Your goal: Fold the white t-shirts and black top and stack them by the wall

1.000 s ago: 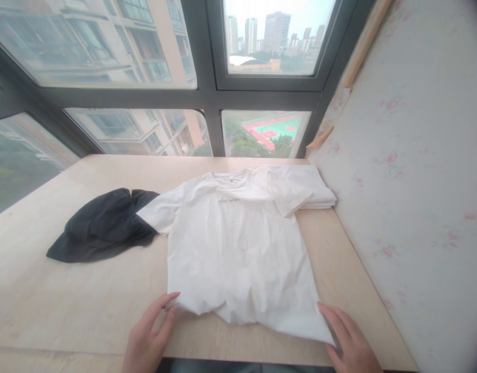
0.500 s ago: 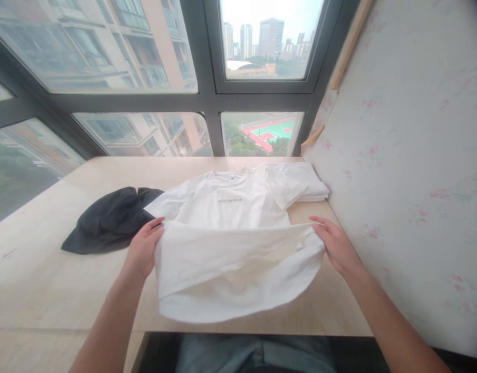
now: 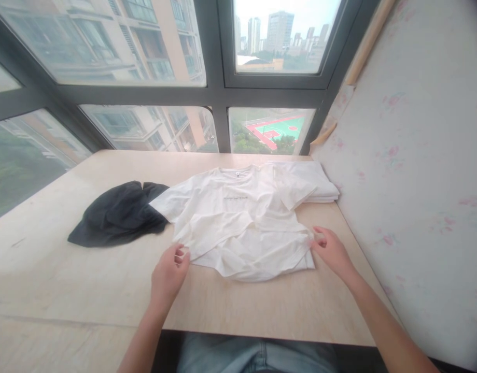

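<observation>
A white T-shirt [image 3: 238,207] with small dark lettering on its chest lies face up on the wooden table [image 3: 238,305], neckline toward the window. Its lower part is doubled up in loose, wrinkled folds. The fingers of my left hand [image 3: 170,272] are curled at the left edge of the folded hem, pinching the cloth. At the opposite edge, my right hand [image 3: 334,253] has its thumb and fingertips closed on the fabric.
A crumpled black garment [image 3: 117,215] lies left of the T-shirt, touching its left sleeve. Folded white cloth [image 3: 326,189] is stacked at the back right, partly under the other sleeve. Windows stand behind the table, and a flowered wall [image 3: 425,181] borders its right side.
The raised lower part of the T-shirt has come down onto the table and crumpled. My left hand has moved right and nearer to me; the view has shifted slightly.
</observation>
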Tool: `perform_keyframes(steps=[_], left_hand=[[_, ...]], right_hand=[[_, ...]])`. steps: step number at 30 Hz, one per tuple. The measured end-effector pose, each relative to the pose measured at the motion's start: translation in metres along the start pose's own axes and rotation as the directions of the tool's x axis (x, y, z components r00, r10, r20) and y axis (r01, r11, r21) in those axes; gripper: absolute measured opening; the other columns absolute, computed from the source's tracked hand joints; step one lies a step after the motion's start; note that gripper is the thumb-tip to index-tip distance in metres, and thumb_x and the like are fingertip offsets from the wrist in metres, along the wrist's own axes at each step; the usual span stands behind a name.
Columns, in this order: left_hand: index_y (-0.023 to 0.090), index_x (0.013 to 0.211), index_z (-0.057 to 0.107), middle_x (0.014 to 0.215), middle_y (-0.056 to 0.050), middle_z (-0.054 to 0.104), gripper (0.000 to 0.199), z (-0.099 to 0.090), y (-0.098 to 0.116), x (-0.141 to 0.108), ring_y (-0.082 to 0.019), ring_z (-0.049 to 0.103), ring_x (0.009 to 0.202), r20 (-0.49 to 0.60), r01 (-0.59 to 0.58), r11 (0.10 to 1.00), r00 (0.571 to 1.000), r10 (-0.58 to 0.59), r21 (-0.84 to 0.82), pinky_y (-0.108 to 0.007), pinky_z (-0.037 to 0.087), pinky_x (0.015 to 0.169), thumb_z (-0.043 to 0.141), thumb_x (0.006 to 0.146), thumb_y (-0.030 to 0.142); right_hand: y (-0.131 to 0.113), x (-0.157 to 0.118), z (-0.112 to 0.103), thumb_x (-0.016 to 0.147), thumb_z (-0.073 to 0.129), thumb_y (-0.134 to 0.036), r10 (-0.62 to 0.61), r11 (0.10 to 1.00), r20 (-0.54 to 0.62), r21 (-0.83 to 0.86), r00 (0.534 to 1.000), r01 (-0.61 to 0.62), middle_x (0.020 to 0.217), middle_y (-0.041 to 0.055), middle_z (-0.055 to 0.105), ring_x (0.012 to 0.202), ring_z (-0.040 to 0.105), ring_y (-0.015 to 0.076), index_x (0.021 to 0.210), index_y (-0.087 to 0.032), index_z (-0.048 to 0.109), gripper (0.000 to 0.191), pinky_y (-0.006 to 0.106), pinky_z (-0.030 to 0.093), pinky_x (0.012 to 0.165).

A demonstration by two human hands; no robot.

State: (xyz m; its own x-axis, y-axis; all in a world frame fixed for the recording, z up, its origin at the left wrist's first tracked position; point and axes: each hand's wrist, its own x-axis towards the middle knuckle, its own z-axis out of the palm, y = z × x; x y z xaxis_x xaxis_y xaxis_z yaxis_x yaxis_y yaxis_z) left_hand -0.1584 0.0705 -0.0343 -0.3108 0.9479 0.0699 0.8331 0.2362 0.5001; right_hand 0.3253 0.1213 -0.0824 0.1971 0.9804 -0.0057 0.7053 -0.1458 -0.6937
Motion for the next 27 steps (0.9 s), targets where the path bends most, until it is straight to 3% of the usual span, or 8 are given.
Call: perform_keyframes(steps=[3, 8, 12, 15, 19, 23, 27], left_hand=[[0.017, 0.123, 0.054, 0.109, -0.008, 0.062, 0.044, 0.007, 0.005, -0.001, -0.022, 0.064, 0.088, 0.074, -0.075, 0.99, 0.995, 0.067, 0.117, -0.035, 0.052, 0.075, 0.049, 0.089, 0.045], [0.016, 0.129, 0.052, 0.119, -0.014, 0.057, 0.045, 0.013, 0.014, 0.001, -0.03, 0.058, 0.11, 0.014, -0.246, 0.918, 0.967, 0.254, 0.31, -0.04, 0.05, 0.09, 0.049, 0.092, 0.042], [0.014, 0.123, 0.058, 0.112, -0.015, 0.058, 0.048, 0.011, 0.014, 0.006, -0.031, 0.057, 0.106, -0.014, -0.408, 0.851, 0.9, 0.437, 0.33, -0.042, 0.047, 0.096, 0.056, 0.09, 0.048], [0.018, 0.114, 0.061, 0.105, -0.012, 0.063, 0.033, 0.01, 0.01, 0.012, -0.027, 0.06, 0.098, 0.131, -0.505, 0.812, 0.862, 0.489, 0.294, -0.038, 0.049, 0.087, 0.05, 0.094, 0.042], [0.019, 0.109, 0.063, 0.104, -0.011, 0.065, 0.028, 0.012, 0.007, 0.02, -0.025, 0.063, 0.095, 0.272, -0.565, 0.777, 0.822, 0.5, 0.278, -0.035, 0.047, 0.081, 0.047, 0.096, 0.037], [0.02, 0.108, 0.062, 0.101, -0.009, 0.066, 0.027, 0.009, 0.015, 0.024, -0.023, 0.065, 0.093, 0.337, -0.524, 0.752, 0.847, 0.411, 0.4, -0.031, 0.045, 0.077, 0.039, 0.095, 0.02], [0.02, 0.101, 0.062, 0.097, -0.008, 0.067, 0.023, 0.004, 0.027, 0.025, -0.023, 0.065, 0.09, 0.351, -0.458, 0.738, 0.883, 0.313, 0.495, -0.03, 0.043, 0.07, 0.04, 0.095, 0.022]], right_hand=[[-0.006, 0.003, 0.005, 0.076, 0.062, -0.041, -0.05, 0.998, 0.008, -0.044, 0.999, 0.05, 0.117, 0.0129, 0.065, 0.078, 0.062, 0.0179, 0.118, -0.016, 0.063, 0.05, 0.036, 0.051, 0.079], [-0.021, -0.005, 0.011, 0.08, 0.054, -0.042, -0.033, 0.999, -0.018, 0.002, 0.999, 0.033, 0.091, 0.0061, 0.066, 0.073, 0.06, 0.0173, 0.117, -0.014, 0.063, 0.047, 0.032, 0.05, 0.076], [-0.023, -0.009, 0.005, 0.082, 0.052, -0.039, 0.016, 1.0, -0.085, -0.001, 0.996, -0.016, 0.097, 0.0086, 0.069, 0.078, 0.063, 0.0184, 0.119, -0.014, 0.062, 0.046, 0.033, 0.049, 0.077], [-0.021, -0.01, -0.002, 0.084, 0.051, -0.037, 0.078, 0.995, -0.031, -0.054, 0.996, -0.079, 0.097, 0.0076, 0.072, 0.078, 0.065, 0.0192, 0.121, -0.016, 0.061, 0.044, 0.032, 0.048, 0.076], [-0.021, -0.012, -0.006, 0.088, 0.051, -0.045, 0.091, 0.992, 0.033, -0.096, 0.995, -0.087, 0.093, 0.0062, 0.073, 0.079, 0.066, 0.0208, 0.121, -0.02, 0.062, 0.043, 0.032, 0.046, 0.074], [-0.026, -0.01, 0.001, 0.089, 0.051, -0.053, 0.123, 0.989, -0.001, -0.081, 0.992, -0.122, 0.094, 0.006, 0.072, 0.081, 0.065, 0.0216, 0.123, -0.02, 0.06, 0.048, 0.033, 0.046, 0.075], [-0.035, -0.008, 0.008, 0.088, 0.053, -0.052, 0.151, 0.985, 0.016, -0.086, 0.988, -0.149, 0.09, 0.0049, 0.072, 0.081, 0.065, 0.0215, 0.124, -0.02, 0.06, 0.049, 0.032, 0.045, 0.073]])
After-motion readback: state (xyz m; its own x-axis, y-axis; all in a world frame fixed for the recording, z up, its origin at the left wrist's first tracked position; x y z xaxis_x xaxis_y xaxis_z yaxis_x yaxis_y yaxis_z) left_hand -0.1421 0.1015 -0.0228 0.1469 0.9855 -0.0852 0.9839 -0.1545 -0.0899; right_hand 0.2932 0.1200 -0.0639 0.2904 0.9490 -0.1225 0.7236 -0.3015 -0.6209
